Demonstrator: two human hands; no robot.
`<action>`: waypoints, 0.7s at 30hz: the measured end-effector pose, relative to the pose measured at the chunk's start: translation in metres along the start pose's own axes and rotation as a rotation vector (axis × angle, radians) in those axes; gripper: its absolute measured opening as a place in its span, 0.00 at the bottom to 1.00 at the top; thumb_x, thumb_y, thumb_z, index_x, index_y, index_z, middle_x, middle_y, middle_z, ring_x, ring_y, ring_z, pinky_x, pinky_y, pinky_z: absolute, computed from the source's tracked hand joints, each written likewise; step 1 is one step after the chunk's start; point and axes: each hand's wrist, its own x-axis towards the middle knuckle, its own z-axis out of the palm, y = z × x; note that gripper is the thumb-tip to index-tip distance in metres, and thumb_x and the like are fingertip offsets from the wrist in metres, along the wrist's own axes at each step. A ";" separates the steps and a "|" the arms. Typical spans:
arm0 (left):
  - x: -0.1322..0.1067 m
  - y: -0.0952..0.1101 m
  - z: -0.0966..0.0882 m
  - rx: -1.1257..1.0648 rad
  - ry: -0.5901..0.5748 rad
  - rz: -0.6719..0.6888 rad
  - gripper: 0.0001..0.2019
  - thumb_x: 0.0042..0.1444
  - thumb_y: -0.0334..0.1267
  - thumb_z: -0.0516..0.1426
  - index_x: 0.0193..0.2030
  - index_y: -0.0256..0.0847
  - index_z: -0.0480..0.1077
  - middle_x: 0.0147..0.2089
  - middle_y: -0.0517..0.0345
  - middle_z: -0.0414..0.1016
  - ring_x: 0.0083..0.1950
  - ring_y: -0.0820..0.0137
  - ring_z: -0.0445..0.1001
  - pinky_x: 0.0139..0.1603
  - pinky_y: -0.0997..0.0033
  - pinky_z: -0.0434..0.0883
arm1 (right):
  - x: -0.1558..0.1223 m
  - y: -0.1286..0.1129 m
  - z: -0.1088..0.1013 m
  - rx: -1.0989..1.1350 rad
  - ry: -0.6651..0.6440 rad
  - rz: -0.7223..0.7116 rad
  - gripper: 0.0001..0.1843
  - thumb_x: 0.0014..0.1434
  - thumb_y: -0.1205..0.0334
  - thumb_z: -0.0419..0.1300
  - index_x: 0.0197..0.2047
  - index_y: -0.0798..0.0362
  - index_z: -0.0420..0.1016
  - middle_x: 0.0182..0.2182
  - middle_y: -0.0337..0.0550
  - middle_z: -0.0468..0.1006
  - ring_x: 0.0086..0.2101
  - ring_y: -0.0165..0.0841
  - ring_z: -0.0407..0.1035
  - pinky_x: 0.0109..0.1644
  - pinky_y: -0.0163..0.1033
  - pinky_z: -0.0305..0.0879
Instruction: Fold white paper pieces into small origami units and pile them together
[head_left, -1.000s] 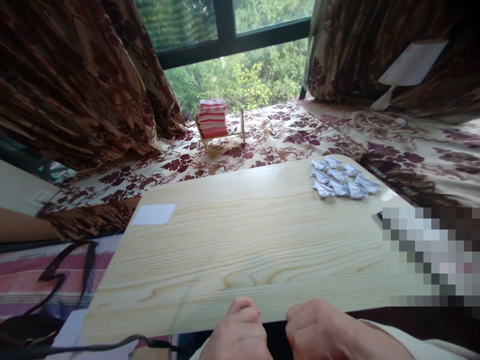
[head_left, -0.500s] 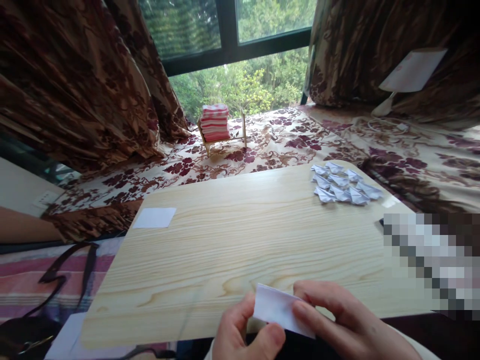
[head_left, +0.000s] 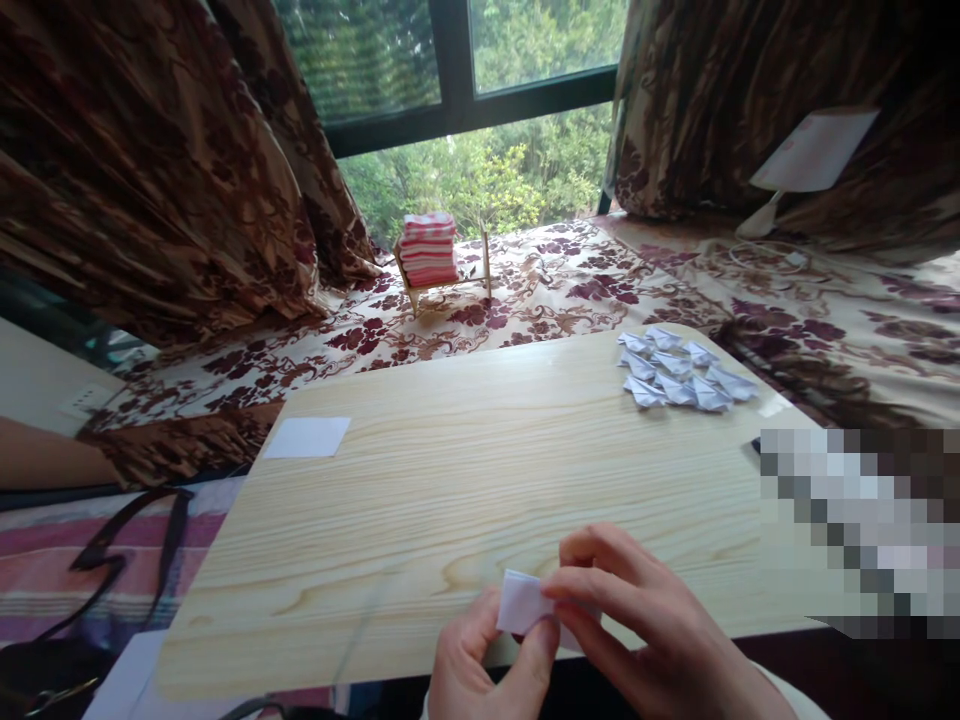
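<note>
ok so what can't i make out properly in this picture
Held paper, head view: partly covered by the fingers of the right hand, so its full outline is hidden.
Folded papers, head view: too small and crowded to read each crease.
Object at the right, head view: blurred by large pixel blocks.
Black bag, head view: cut off by the left edge.

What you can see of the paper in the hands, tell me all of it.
The paper is small, plain white and thin-looking, folded, with doubled layers showing along its top edge. It is tilted, its top edge sloping down to the right. The left hand pinches it with the thumb on the facing side; fingers of the right hand cover its middle, hiding its full outline. It is held by the near edge of the table.
</note>
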 end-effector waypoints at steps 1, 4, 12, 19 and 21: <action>0.000 0.000 0.000 0.037 -0.005 0.002 0.11 0.48 0.45 0.60 0.29 0.39 0.78 0.26 0.56 0.76 0.33 0.64 0.74 0.38 0.74 0.69 | 0.000 -0.001 0.000 0.002 -0.020 0.001 0.13 0.59 0.75 0.53 0.43 0.49 0.70 0.36 0.44 0.69 0.34 0.32 0.66 0.35 0.36 0.67; 0.000 0.000 0.000 0.114 -0.020 0.037 0.11 0.50 0.45 0.58 0.30 0.40 0.77 0.28 0.56 0.76 0.35 0.63 0.74 0.39 0.73 0.69 | 0.000 -0.002 0.000 0.009 -0.042 0.009 0.14 0.59 0.74 0.53 0.45 0.49 0.70 0.36 0.44 0.69 0.35 0.33 0.66 0.36 0.37 0.67; -0.001 -0.004 0.001 0.156 0.007 0.188 0.08 0.51 0.39 0.57 0.33 0.41 0.77 0.30 0.56 0.76 0.37 0.64 0.74 0.41 0.71 0.67 | 0.003 -0.006 -0.001 0.030 -0.013 -0.014 0.15 0.59 0.75 0.51 0.46 0.50 0.69 0.35 0.43 0.70 0.34 0.32 0.66 0.36 0.37 0.67; 0.000 -0.003 0.001 0.194 -0.053 0.295 0.07 0.54 0.38 0.55 0.31 0.41 0.75 0.29 0.58 0.74 0.35 0.66 0.72 0.41 0.70 0.66 | 0.004 -0.010 -0.008 0.035 -0.037 0.032 0.11 0.60 0.74 0.51 0.40 0.51 0.70 0.34 0.43 0.70 0.34 0.32 0.66 0.36 0.36 0.66; 0.001 -0.005 0.000 0.207 -0.068 0.307 0.08 0.55 0.38 0.55 0.31 0.41 0.74 0.29 0.57 0.72 0.35 0.66 0.71 0.40 0.69 0.66 | 0.003 -0.012 -0.010 0.041 -0.074 0.059 0.11 0.60 0.74 0.50 0.38 0.51 0.70 0.34 0.43 0.69 0.34 0.31 0.66 0.37 0.36 0.66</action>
